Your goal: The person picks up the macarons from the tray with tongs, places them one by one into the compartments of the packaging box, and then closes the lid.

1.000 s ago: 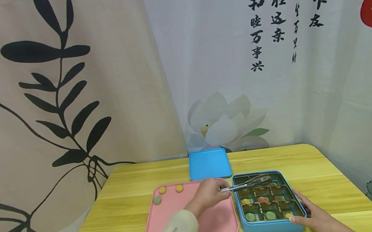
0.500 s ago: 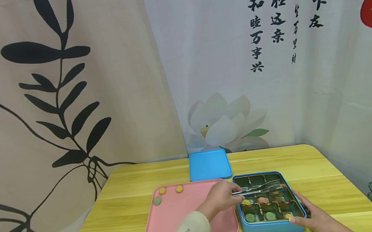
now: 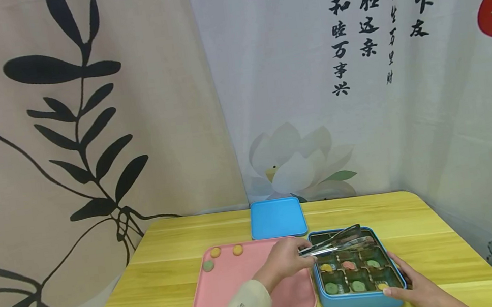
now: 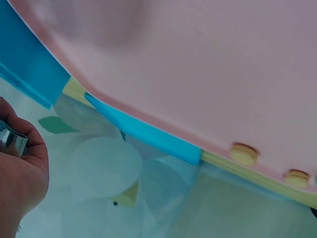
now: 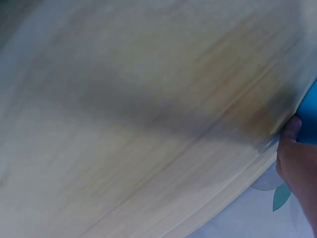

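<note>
glossy metal tongs, smooth plastic box and tray, wood-grained table, matt cloth backdrop.

Looks like indoor corner dressed up with cloth; cannot tell if home or other room. Big cloth with soft folds hangs behind table. Black leaves on left part, pale flower low near middle, black Chinese writing and red round marks up on right. Table yellow, with wood stripes. Pink tray, blue box and little cookie shapes look like snack-time things.
</note>
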Available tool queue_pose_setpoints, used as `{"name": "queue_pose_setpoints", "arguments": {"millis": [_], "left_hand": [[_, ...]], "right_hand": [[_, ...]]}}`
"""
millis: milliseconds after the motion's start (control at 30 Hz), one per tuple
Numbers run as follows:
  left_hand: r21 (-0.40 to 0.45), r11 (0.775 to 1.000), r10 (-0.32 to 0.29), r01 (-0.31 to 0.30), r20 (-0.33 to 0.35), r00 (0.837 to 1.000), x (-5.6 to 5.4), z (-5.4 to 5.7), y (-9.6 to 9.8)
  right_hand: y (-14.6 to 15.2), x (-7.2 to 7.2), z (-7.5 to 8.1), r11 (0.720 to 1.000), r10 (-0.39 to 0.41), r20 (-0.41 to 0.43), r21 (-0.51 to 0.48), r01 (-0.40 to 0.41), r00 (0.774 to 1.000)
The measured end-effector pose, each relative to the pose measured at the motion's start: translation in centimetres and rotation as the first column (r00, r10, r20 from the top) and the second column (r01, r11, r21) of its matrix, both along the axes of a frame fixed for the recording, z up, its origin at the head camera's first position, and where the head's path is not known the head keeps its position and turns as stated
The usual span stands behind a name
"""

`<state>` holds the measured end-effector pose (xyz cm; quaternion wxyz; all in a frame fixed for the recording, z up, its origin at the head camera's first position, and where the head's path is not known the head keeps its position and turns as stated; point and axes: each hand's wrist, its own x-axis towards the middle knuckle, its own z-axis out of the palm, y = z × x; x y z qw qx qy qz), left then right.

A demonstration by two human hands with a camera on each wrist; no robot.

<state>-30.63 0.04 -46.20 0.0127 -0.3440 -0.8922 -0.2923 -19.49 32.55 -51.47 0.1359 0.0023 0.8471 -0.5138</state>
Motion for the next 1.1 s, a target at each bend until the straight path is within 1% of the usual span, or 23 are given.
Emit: {"name": "queue_pose_setpoints", "arguments": {"millis": [200, 333, 500, 633, 700, 767, 933, 1033, 1100], "left_hand": [[0.073, 0.996, 0.051, -0.059, 0.108, 0.993, -0.5, 0.5, -2.4], [0.105, 0.991, 0.068, -0.084, 0.142, 0.988, -0.8, 0.6, -4.6], [0.102, 0.989, 0.09, -0.104, 0.134, 0.987, -1.2, 0.8, -7.6], [0.09, 0.987, 0.122, -0.131, 0.102, 0.987, -1.3, 1.1, -10.2], [0.088, 0.983, 0.152, -0.159, 0.074, 0.986, -1.4, 1.0, -11.4], [0.105, 0.978, 0.177, -0.182, 0.056, 0.983, -1.4, 1.0, -12.6], [0.139, 0.955, 0.262, -0.263, 0.025, 0.965, -1.4, 0.8, -15.6], [0.143, 0.937, 0.318, -0.319, 0.025, 0.948, -1.3, 0.6, -17.4], [0.15, 0.924, 0.351, -0.352, 0.037, 0.936, -1.2, 0.5, -18.5]], "right_hand": [[0.0, 0.0, -0.1, 0.999, 0.0, 0.004, -0.041, 0.0, 1.0], [0.1, 0.0, -0.2, 0.999, 0.0, 0.005, -0.032, 0.001, 1.0], [0.0, -0.1, -0.2, 1.0, 0.0, 0.008, -0.016, 0.0, 1.0], [0.0, -0.1, -0.1, 1.0, 0.001, 0.007, -0.021, -0.001, 1.0], [-0.1, -0.1, -0.1, 1.0, 0.002, 0.006, -0.025, -0.002, 1.0], [-0.1, -0.1, -0.1, 0.999, 0.002, 0.007, -0.032, -0.002, 1.0], [-0.1, -0.1, -0.1, 0.999, -0.006, 0.013, -0.033, 0.006, 1.0], [0.0, -0.1, -0.2, 1.0, -0.003, 0.012, -0.031, 0.003, 1.0], [0.0, -0.1, -0.3, 1.0, 0.005, 0.008, -0.031, -0.004, 1.0]]}}
